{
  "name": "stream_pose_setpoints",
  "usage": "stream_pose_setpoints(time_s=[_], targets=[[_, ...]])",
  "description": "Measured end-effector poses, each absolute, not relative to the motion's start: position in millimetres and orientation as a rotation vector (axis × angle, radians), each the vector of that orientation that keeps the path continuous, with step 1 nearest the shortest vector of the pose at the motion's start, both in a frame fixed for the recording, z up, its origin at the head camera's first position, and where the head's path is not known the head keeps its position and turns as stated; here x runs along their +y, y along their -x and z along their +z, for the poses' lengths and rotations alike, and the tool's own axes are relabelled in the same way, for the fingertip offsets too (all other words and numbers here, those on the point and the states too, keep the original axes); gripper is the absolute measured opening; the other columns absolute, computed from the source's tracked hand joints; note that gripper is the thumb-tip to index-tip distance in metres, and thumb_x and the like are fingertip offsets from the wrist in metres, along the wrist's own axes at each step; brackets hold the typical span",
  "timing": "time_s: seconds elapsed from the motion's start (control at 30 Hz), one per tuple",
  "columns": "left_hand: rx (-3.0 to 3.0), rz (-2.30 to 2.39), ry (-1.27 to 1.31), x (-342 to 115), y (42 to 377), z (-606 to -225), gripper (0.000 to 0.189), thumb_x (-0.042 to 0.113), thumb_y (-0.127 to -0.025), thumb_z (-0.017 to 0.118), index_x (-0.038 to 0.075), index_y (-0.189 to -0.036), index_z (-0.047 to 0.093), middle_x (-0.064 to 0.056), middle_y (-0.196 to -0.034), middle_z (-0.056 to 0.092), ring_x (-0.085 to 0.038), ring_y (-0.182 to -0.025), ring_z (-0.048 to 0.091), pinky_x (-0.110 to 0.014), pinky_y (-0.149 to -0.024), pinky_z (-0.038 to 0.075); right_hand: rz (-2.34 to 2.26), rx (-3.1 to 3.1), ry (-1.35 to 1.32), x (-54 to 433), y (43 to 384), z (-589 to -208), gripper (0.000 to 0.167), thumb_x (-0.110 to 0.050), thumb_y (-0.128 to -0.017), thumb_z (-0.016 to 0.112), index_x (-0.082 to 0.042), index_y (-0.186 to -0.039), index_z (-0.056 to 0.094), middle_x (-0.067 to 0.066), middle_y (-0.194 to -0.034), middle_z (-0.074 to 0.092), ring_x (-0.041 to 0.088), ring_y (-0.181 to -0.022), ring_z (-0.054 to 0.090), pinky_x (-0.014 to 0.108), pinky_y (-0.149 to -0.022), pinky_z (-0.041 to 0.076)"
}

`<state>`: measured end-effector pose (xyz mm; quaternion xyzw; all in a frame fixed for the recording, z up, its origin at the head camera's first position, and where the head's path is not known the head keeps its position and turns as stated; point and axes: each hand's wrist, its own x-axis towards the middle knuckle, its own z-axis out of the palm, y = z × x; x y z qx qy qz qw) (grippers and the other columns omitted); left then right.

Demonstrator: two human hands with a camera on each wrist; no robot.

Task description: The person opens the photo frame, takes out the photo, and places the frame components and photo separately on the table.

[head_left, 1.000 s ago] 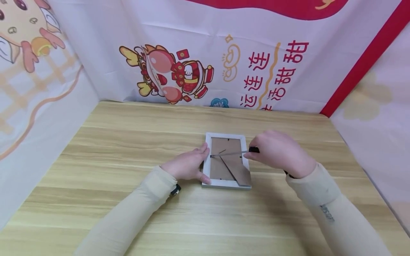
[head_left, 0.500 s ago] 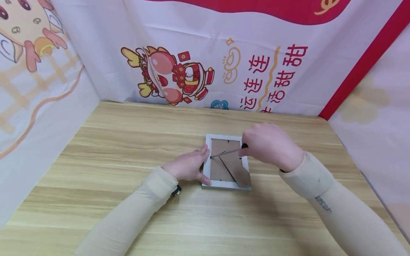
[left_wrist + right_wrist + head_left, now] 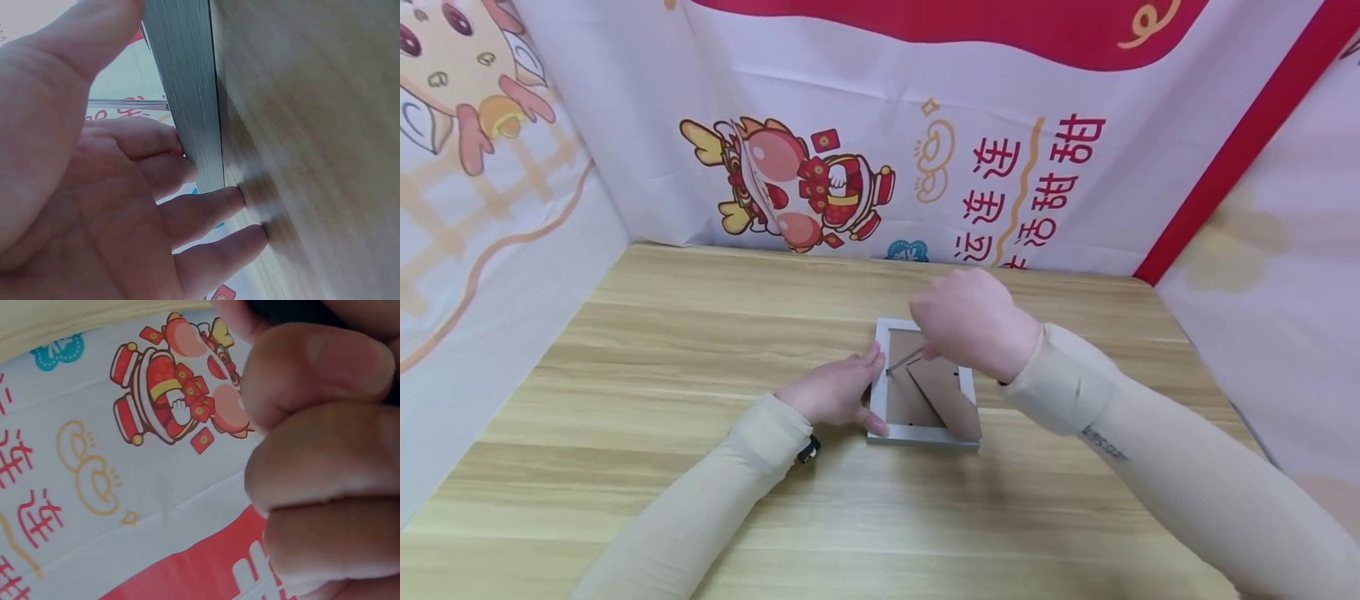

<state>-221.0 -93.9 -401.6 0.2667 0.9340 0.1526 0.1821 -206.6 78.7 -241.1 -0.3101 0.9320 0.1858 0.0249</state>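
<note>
A picture frame point(image 3: 880, 400) with a pale rim lies face down on the table, its brown backing and slanting stand point(image 3: 951, 400) uppermost. My left hand point(image 3: 835, 387) presses along its left side, thumb at the near corner. In the left wrist view the fingers are fairly straight, two against the frame's edge point(image 3: 190, 94) and two reaching the tabletop. With curled fingers my right hand point(image 3: 973, 321) grips a screwdriver by its black handle point(image 3: 297, 311). The thin metal shaft point(image 3: 910, 357) slants down to a small dark tab on the frame's left inner edge; my hand hides the frame's upper right.
The wood-grain table point(image 3: 700, 333) spreads around the frame. Behind it hangs a white cloth point(image 3: 647, 150) printed with a red cartoon figure and lettering; more printed cloth stands at both sides.
My right hand has swung left and away from me over the frame, tilting the screwdriver more steeply while its tip stays at the left tab. The left hand keeps its place on the frame.
</note>
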Motion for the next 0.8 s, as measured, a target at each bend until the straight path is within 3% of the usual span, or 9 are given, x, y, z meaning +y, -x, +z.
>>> stream_pose_setpoints(time_s=[0.43,0.8], targets=[[2.608,0.471,-0.785,-97.6,221.9,-403.4,0.112,0.053,-0.077,0.079,-0.001,-0.156,0.021,-0.017,-0.163,0.007,-0.038,-0.144,0.026,-0.044,-0.116,0.027,0.637,2.837,0.872,60.9,209.3,-235.0,0.031,-0.041,-0.076,0.085,-0.015,-0.089,0.076,-0.002,-0.064,0.061,0.016,-0.061,0.056,0.03,-0.049,0.05],[2.643,0.435,-0.803,-99.6,220.6,-403.8,0.114,0.058,-0.075,0.079,0.0,-0.155,0.022,-0.016,-0.163,0.007,-0.034,-0.144,0.026,-0.041,-0.116,0.026,0.003,2.835,0.68,128.9,207.6,-257.4,0.02,-0.029,-0.087,0.078,-0.013,-0.077,0.073,-0.003,-0.064,0.061,0.015,-0.058,0.054,0.031,-0.055,0.048]])
